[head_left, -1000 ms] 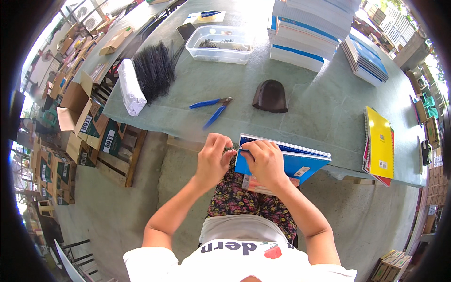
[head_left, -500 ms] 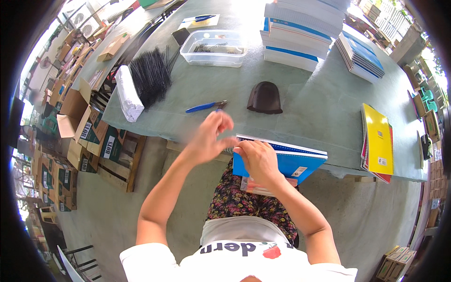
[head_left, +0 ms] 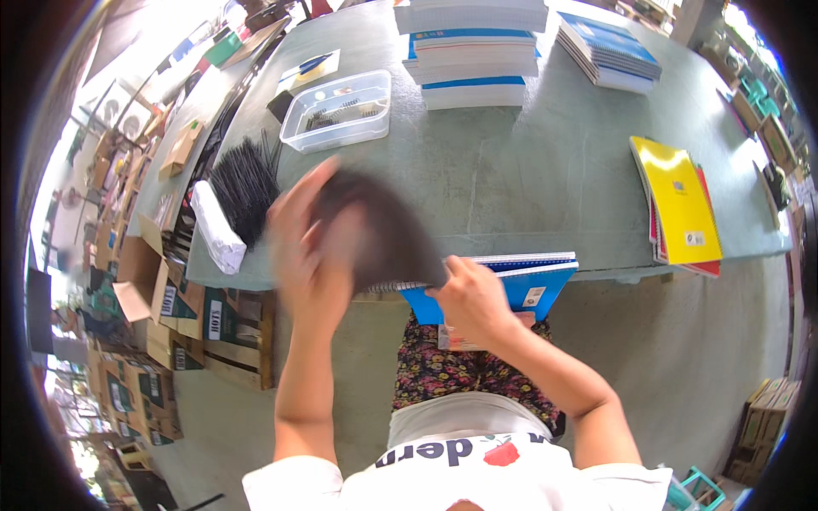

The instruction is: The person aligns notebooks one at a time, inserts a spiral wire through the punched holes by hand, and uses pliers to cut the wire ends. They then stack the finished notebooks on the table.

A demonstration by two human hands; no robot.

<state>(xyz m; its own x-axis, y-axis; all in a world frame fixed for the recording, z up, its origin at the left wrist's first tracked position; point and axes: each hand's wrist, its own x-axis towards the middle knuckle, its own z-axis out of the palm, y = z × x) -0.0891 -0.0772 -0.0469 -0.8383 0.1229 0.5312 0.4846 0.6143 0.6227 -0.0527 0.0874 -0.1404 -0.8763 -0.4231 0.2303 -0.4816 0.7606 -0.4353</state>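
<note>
Blue spiral notebook (head_left: pixel 511 285) at tabletop (head_left: pixel 528 187) front edge, pinned flat by right hand (head_left: pixel 473 298); left hand (head_left: pixel 311 247) w/ blurred dark object (head_left: pixel 383 234), grip indeterminate; risk: notebook slips off edge if pressure eases.

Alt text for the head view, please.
A seated person's right hand presses a blue spiral notebook at the edge of a green table while the blurred left hand lifts a dark brown object. Notebook stacks sit behind.

Clear plastic tub (head_left: pixel 337 111), bundle of black spiral wires (head_left: pixel 245 187), stacked notebooks (head_left: pixel 474 43), yellow notebooks (head_left: pixel 677 200) on green table (head_left: pixel 528 179)
</note>
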